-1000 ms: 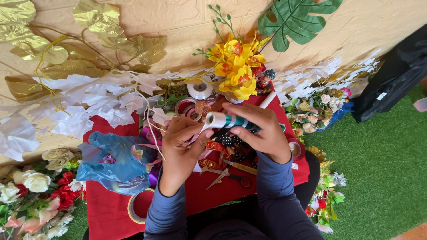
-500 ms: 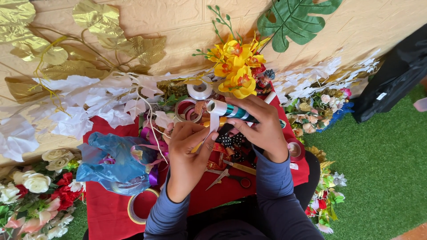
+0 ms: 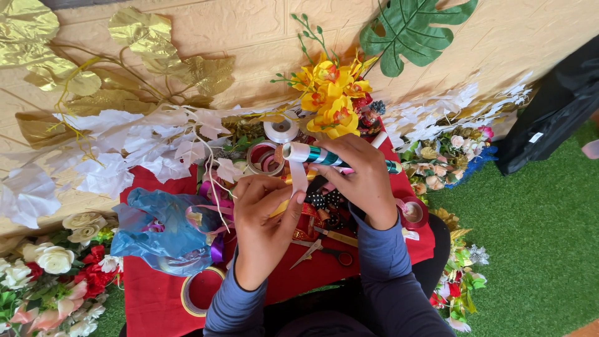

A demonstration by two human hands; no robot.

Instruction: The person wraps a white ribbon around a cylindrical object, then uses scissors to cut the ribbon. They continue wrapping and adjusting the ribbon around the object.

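**Inspector:** State of the hands?

**Assistant:** Right hand [image 3: 362, 181] is clenched round a teal foil stick [image 3: 337, 158], held level above the red cloth [image 3: 150, 299], just near of the yellow flowers [image 3: 331, 93]. Left hand [image 3: 265, 215] pinches the white ribbon [image 3: 298, 168] hanging from the stick's left end.

**Inspector:** Surroundings?

**Assistant:** Tape rolls [image 3: 281, 130] lie far of the hands, scissors [image 3: 324, 248] near them, a blue plastic bag [image 3: 165, 231] to the left.

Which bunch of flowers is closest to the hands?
The yellow flowers, right above the right hand. The white and red bunch and the pink bunches sit farther off at the sides.
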